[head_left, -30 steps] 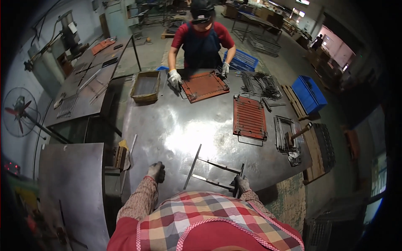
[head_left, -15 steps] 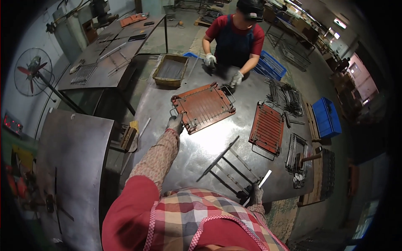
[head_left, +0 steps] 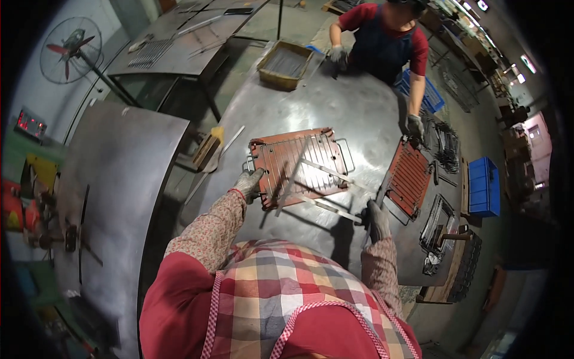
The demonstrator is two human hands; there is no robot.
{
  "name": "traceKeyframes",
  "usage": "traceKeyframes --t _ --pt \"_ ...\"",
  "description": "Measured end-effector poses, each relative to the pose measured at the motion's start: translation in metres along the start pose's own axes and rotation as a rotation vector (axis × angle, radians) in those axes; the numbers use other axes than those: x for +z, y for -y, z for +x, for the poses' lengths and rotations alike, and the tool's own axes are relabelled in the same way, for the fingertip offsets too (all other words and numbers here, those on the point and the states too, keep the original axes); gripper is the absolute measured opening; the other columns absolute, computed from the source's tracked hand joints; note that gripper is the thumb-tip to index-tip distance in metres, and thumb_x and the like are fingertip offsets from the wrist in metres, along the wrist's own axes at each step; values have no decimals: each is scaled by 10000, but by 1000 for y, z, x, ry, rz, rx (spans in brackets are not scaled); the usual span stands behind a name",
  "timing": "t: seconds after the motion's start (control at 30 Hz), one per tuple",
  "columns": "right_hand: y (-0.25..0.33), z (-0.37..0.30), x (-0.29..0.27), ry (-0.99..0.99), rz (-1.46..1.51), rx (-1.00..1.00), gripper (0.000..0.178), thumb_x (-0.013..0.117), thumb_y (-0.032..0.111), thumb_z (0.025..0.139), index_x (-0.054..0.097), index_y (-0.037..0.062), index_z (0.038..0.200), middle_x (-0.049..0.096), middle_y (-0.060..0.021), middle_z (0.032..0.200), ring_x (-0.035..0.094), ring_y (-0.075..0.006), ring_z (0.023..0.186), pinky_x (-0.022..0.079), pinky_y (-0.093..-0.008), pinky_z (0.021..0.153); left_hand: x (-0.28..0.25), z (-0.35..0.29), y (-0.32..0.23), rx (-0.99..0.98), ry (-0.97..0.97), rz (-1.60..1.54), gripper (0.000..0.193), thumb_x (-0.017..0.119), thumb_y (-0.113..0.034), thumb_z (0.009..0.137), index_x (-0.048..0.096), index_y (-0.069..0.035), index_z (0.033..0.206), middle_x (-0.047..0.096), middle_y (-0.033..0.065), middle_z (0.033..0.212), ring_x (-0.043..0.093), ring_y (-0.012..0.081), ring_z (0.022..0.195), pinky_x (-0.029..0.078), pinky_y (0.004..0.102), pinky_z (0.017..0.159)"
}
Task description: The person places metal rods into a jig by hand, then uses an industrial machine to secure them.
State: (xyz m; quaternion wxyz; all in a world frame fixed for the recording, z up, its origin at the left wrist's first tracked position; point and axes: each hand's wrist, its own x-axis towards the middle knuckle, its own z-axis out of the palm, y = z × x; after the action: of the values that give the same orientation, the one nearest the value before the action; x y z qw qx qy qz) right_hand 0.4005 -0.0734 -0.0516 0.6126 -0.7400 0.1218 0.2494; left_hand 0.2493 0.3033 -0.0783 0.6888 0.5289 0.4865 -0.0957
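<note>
My left hand (head_left: 250,182), in a grey glove, grips the left edge of a rust-red rectangular fixture plate (head_left: 281,157). Thin parallel wires lie across that plate, and a wire handle loop sticks out at each end. In my gloved right hand (head_left: 376,220) is a metal frame (head_left: 326,206) made of flat bars with cross strips. It hovers tilted over the plate's right part, hiding some of the wires; whether they touch cannot be seen. Further right lies a second red fixture plate (head_left: 410,179) with wires, where a co-worker's gloved hand (head_left: 415,127) reaches its far end.
A yellowish bin (head_left: 286,64) of thin rods stands at the table's far left. Wire parts (head_left: 445,146) lie beyond the second plate, and a hammer (head_left: 455,236) rests on wire frames at right. A blue crate (head_left: 483,186) is off the table; a side table (head_left: 119,155) stands left.
The bar frame has risen from beside my body to above the plate, carried by my right hand. The plate has come nearer and turned straighter. The co-worker's hand has reached the second plate.
</note>
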Motion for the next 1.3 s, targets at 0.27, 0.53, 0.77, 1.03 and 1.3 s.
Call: traceKeyframes --t 0.27,0.53,0.77,1.03,1.3 --pt "17 -2 113 288 -425 -110 322 566 235 800 548 -73 893 587 -100 731 566 -182 656 462 -329 596 -57 -80 66 29 -130 56 489 566 -530 805 420 -115 1020 384 -21 592 328 102 437 256 275 386" --pt "-2 -22 147 190 -839 -357 452 556 281 823 454 -44 1120 611 -260 874 599 -406 858 474 -440 765 -71 -69 100 261 -325 491 607 727 -392 690 499 32 1060 588 164 915 587 257 801 478 365 709" --pt "-34 -14 148 165 -1341 -320 659 555 199 809 228 40 1359 505 -255 1185 532 -398 1064 440 -457 911 -70 -87 78 186 -224 462 644 714 -361 697 470 62 1116 591 220 1006 607 302 894 474 390 788" --pt "-33 -7 152 146 -1369 -201 561 533 147 822 290 56 1319 459 -242 1241 484 -377 1139 424 -428 947 -68 -87 77 177 -220 516 653 700 -382 706 469 35 1153 595 215 1044 600 320 935 465 392 826" --pt "-17 -13 125 168 -776 -175 697 794 284 677 447 -77 1163 595 -171 996 588 -266 862 495 -341 757 -64 -105 88 80 -304 417 628 695 -403 690 531 67 1073 599 247 1014 606 348 923 468 404 823"
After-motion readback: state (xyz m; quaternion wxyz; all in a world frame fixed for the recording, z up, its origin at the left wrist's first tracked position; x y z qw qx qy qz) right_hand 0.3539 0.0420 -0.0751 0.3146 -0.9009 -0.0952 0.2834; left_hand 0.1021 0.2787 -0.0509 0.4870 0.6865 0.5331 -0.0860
